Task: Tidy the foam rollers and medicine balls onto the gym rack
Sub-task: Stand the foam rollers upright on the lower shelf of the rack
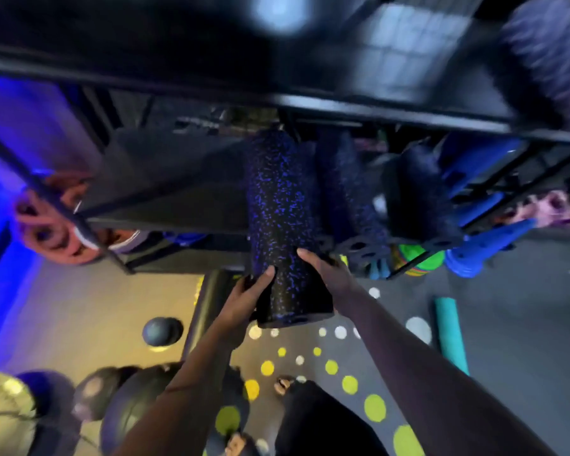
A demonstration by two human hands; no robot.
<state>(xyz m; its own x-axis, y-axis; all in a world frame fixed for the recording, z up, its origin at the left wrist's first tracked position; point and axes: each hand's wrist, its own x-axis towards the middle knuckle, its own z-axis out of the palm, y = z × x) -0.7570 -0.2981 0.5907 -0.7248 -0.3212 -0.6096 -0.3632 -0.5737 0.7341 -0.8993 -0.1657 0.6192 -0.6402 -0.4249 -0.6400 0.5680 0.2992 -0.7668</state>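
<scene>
A black foam roller with blue speckles [282, 212] lies lengthwise, its far end on the middle shelf of the black gym rack [165, 222] and its near end sticking out over the floor. My left hand [249, 296] grips the near end from the left, thumb on top. My right hand [326, 274] holds it from the right side. Two more dark rollers [349, 192] [418, 192] lie on the shelf to its right. A black roller [208, 304] lies on the floor under my left arm. A dark medicine ball [162, 330] sits on the floor at left.
Several medicine balls [125, 399] crowd the bottom left. A teal roller [449, 334] lies on the floor at right. Blue cones [481, 255] and coloured discs [415, 258] sit at the rack's lower right. Reddish weight plates [46, 225] hang at left. The rack's top shelf [343, 100] overhangs.
</scene>
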